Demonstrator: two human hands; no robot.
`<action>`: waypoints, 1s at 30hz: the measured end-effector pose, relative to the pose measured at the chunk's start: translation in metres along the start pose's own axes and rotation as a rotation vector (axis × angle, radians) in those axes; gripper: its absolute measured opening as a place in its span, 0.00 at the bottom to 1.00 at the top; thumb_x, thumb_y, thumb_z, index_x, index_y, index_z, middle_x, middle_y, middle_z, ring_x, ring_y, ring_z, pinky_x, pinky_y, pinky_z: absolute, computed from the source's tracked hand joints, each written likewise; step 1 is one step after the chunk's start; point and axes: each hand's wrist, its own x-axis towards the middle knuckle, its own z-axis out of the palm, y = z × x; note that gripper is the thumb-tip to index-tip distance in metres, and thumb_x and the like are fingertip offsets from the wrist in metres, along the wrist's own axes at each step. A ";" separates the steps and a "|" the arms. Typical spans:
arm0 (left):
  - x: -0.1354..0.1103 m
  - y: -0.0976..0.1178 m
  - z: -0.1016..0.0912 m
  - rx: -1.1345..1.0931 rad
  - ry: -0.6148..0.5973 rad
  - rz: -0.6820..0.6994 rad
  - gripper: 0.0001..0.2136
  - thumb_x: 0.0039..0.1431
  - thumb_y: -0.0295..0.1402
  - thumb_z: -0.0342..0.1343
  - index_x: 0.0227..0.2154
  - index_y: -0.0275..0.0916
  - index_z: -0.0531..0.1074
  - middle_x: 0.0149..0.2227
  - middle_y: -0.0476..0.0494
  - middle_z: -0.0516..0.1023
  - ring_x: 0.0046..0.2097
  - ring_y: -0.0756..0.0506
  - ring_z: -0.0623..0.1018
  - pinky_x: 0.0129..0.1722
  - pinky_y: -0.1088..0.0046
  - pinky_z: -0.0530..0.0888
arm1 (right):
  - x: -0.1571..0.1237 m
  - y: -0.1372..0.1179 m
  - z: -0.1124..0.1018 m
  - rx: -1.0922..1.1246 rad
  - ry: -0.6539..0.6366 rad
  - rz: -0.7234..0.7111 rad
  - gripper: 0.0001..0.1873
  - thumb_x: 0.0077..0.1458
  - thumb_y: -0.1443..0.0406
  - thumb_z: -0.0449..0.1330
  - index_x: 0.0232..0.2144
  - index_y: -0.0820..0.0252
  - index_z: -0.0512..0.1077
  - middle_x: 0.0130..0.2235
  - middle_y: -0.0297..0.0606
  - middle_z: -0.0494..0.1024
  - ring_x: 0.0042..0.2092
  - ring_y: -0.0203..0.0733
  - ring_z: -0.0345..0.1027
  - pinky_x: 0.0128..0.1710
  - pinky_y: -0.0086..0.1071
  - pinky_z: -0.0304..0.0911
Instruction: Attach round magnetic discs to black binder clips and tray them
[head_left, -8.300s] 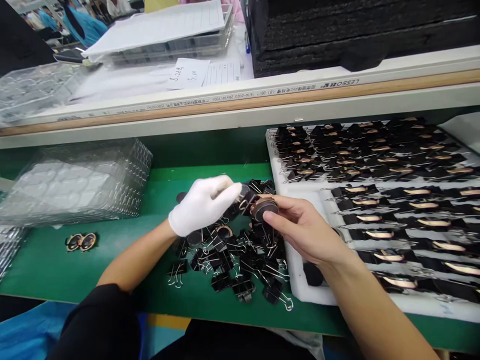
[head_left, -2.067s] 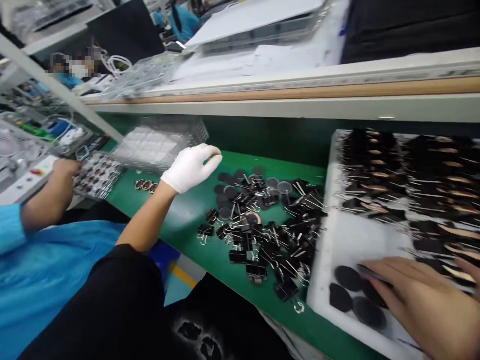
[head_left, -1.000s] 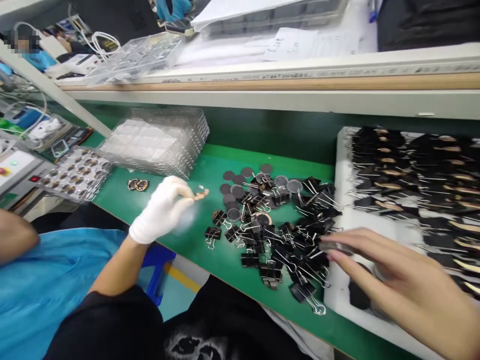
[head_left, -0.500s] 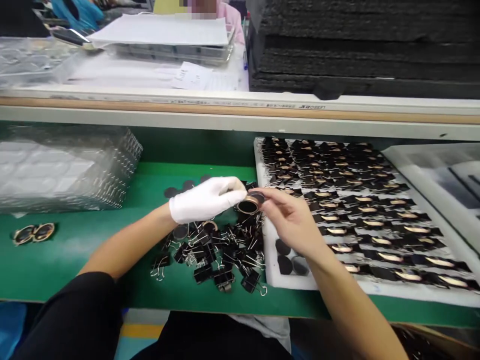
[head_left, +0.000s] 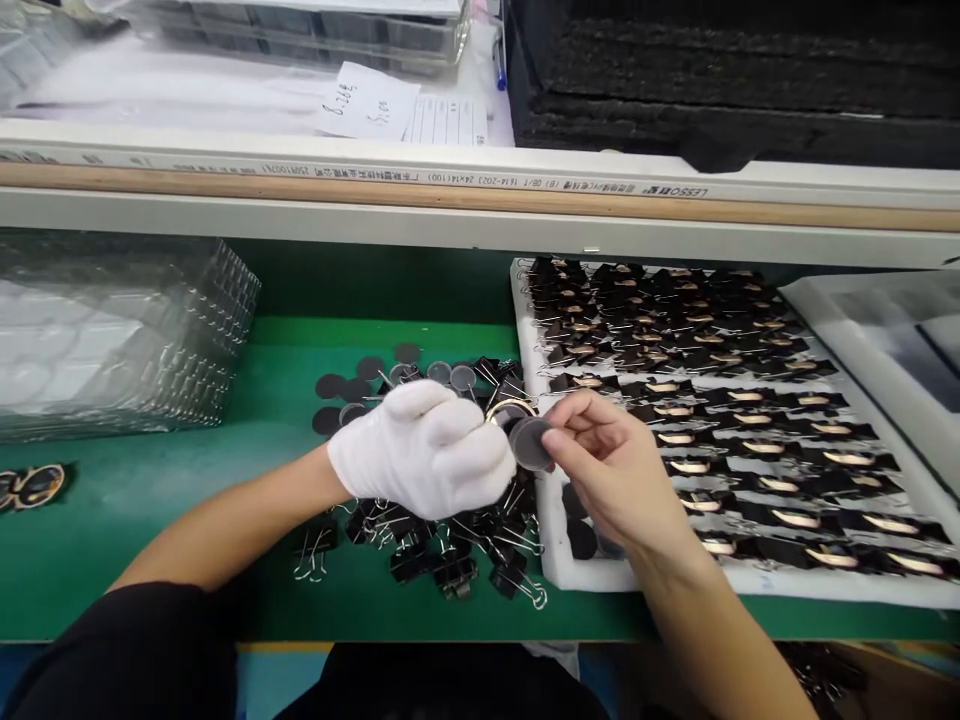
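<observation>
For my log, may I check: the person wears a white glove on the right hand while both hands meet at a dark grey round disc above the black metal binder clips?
Not quite: the head view shows the white glove on the left hand; the right hand is bare. Both hands meet at the dark grey round disc above the black metal binder clips.

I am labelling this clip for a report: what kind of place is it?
Most likely a factory assembly bench. A white tray holds rows of clipped parts, binder clips lie piled on the green mat, and the left hand pinches a ring, the right hand a disc.
</observation>
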 end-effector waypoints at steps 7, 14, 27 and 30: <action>0.000 -0.010 0.003 -0.323 -0.376 -0.087 0.13 0.64 0.28 0.51 0.36 0.52 0.78 0.35 0.54 0.81 0.34 0.47 0.75 0.28 0.66 0.63 | 0.006 0.012 0.006 -0.001 -0.059 0.128 0.20 0.57 0.50 0.71 0.42 0.59 0.78 0.23 0.32 0.76 0.23 0.35 0.69 0.19 0.27 0.63; 0.009 0.002 0.007 -0.587 -0.300 -0.805 0.20 0.64 0.55 0.56 0.30 0.42 0.71 0.25 0.50 0.73 0.27 0.48 0.73 0.30 0.68 0.67 | 0.004 0.007 0.012 -0.096 0.085 -0.084 0.14 0.56 0.54 0.72 0.37 0.55 0.78 0.29 0.34 0.81 0.24 0.37 0.73 0.22 0.31 0.72; -0.016 -0.065 -0.029 -0.174 -0.838 -0.852 0.28 0.69 0.58 0.44 0.21 0.42 0.66 0.17 0.50 0.65 0.20 0.48 0.63 0.24 0.68 0.58 | 0.012 0.013 -0.004 0.155 0.059 0.023 0.05 0.56 0.60 0.70 0.31 0.53 0.81 0.34 0.36 0.77 0.34 0.38 0.68 0.29 0.28 0.67; -0.029 -0.068 -0.021 -0.006 -0.993 -0.856 0.28 0.64 0.64 0.47 0.26 0.43 0.73 0.19 0.47 0.70 0.21 0.45 0.68 0.25 0.68 0.59 | 0.013 0.010 -0.001 0.206 0.062 0.077 0.04 0.57 0.60 0.70 0.32 0.53 0.82 0.36 0.36 0.76 0.35 0.36 0.66 0.29 0.26 0.66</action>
